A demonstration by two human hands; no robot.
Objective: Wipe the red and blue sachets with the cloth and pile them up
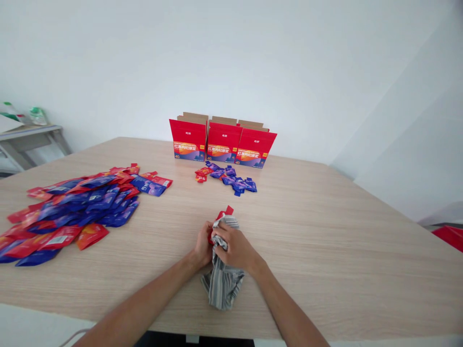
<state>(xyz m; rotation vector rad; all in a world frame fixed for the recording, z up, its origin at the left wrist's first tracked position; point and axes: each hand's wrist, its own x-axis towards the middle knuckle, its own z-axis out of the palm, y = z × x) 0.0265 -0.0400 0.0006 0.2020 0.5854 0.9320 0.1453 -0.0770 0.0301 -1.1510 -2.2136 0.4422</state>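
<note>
Near the front middle of the table, my left hand (pixel 204 245) is closed on a red pouch (pixel 226 211), whose top corner sticks up past my fingers. My right hand (pixel 235 246) is closed round a grey striped cloth (pixel 224 285) and presses it against the pouch. The cloth's lower end hangs down toward the table edge. Most of the pouch is hidden behind the cloth and my fingers. Beyond my hands lie a small group of blue pouches (pixel 238 184) and a few red ones (pixel 203 172).
A large heap of red and blue pouches (pixel 97 200) spreads over the table's left side. Three open red cartons (pixel 224 140) stand in a row at the back near the wall. A side table (pixel 29 132) with bottles is at far left; something red (pixel 450 236) shows at the right edge.
</note>
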